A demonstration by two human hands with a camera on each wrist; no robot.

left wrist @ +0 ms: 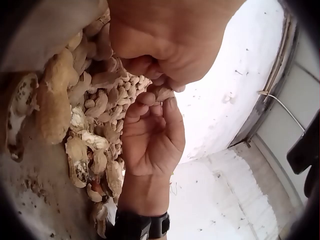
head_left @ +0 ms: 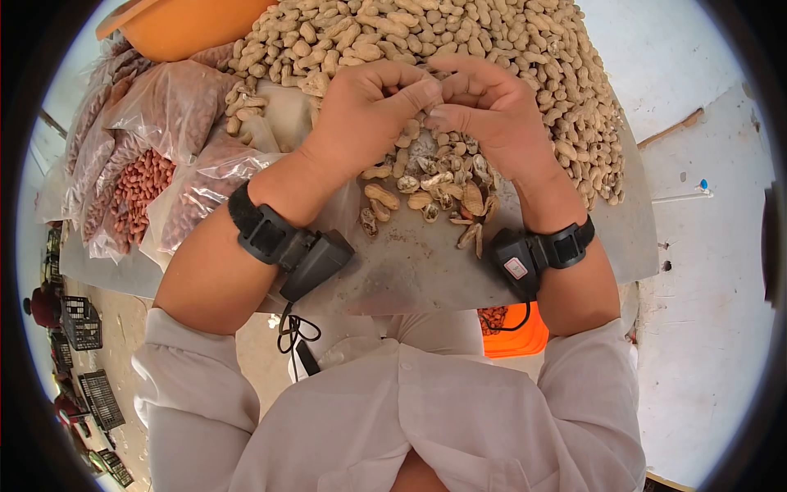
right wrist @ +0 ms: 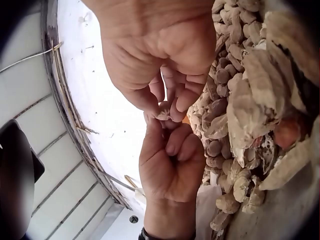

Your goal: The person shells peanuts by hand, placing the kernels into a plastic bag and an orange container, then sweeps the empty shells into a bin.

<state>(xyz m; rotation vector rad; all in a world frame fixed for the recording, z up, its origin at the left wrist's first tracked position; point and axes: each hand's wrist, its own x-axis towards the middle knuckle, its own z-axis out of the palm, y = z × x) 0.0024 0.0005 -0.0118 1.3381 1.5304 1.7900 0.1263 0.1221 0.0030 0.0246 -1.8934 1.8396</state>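
Both hands meet fingertip to fingertip over the table, in front of the big peanut pile. A peanut is pinched between them. The left hand grips it with thumb and curled fingers; the right hand pinches it from the other side. In the right wrist view the peanut shows between the fingertips, with the right hand above and the left hand below. Under the hands lie loose peanuts and opened shells.
Clear bags of red kernels lie at the left of the metal table. An orange basin stands at the back left. Below the table's front edge is an orange container with red kernels. Black crates stand on the floor at left.
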